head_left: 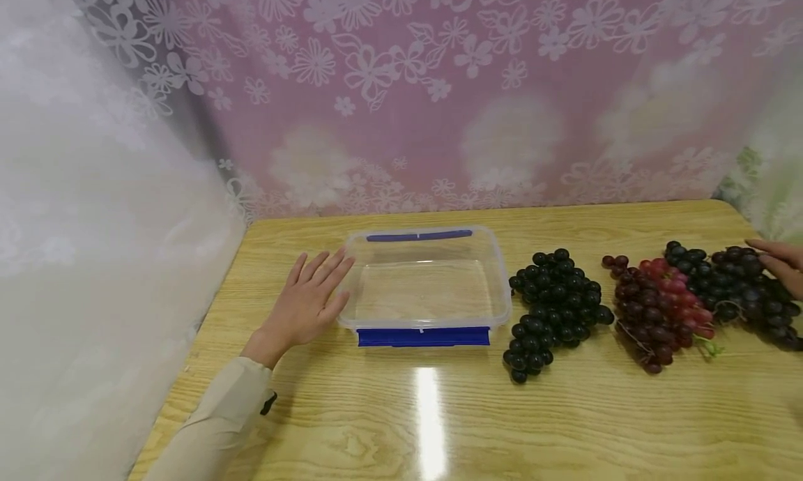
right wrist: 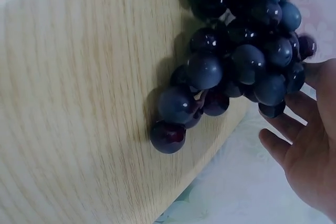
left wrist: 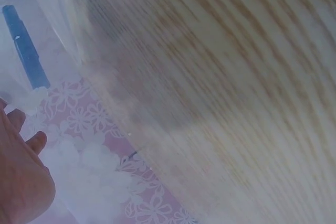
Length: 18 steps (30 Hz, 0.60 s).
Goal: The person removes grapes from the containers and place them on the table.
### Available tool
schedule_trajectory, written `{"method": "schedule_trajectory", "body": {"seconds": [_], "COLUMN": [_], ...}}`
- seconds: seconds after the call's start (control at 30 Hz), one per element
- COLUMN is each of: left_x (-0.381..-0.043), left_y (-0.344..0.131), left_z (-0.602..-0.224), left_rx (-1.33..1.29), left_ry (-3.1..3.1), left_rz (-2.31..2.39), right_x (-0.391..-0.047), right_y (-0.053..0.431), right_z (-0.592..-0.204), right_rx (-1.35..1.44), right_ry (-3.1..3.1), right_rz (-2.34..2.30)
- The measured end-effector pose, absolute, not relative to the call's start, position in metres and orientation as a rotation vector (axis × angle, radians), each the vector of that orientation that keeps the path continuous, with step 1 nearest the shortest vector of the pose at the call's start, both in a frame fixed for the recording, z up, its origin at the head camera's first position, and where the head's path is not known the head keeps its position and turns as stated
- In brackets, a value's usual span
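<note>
My left hand (head_left: pixel 309 296) lies with straight, spread fingers against the left side of a clear plastic box (head_left: pixel 502 286) that has blue clips and no lid on top. At the right edge of the head view, my right hand (head_left: pixel 784 261) reaches the far-right bunch of dark grapes (head_left: pixel 740 279). In the right wrist view, the fingers (right wrist: pixel 294 129) of that hand are extended at the side of the dark grapes (right wrist: pixel 247 66), touching the outer ones. Part of the right hand is cut off in the head view.
Right beside the box lies a bunch of black grapes (head_left: pixel 555 296). Farther right are dark red grapes (head_left: pixel 643 307) and brighter red grapes (head_left: pixel 680 293) with a green stem. All sit on a wooden table (head_left: pixel 533 432), with a pink floral curtain (head_left: pixel 408 118) behind it.
</note>
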<state>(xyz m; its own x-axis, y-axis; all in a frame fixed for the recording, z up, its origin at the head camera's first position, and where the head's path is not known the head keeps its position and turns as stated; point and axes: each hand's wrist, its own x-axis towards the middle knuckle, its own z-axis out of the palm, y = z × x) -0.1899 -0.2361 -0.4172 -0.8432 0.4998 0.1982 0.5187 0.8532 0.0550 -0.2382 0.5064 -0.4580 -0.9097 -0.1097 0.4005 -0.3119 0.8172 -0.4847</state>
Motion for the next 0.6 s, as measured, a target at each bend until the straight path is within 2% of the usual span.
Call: {"method": "schedule_trajectory", "body": {"seconds": [0.3,0.6], "left_x": [-0.190,-0.186], "left_y": [-0.236,-0.242], "left_z": [-0.412,-0.406], "left_rx": [-0.752,-0.700], "left_ry": [-2.855,-2.804], "left_rz": [-0.189,-0.214], "right_x": [-0.230,-0.226], "right_y": [0.468,0.441], "right_z": [-0.422,-0.403], "right_rx": [0.258,0.259], "right_ry": [-2.862,-2.847], "right_rz": [0.607,0.279]}}
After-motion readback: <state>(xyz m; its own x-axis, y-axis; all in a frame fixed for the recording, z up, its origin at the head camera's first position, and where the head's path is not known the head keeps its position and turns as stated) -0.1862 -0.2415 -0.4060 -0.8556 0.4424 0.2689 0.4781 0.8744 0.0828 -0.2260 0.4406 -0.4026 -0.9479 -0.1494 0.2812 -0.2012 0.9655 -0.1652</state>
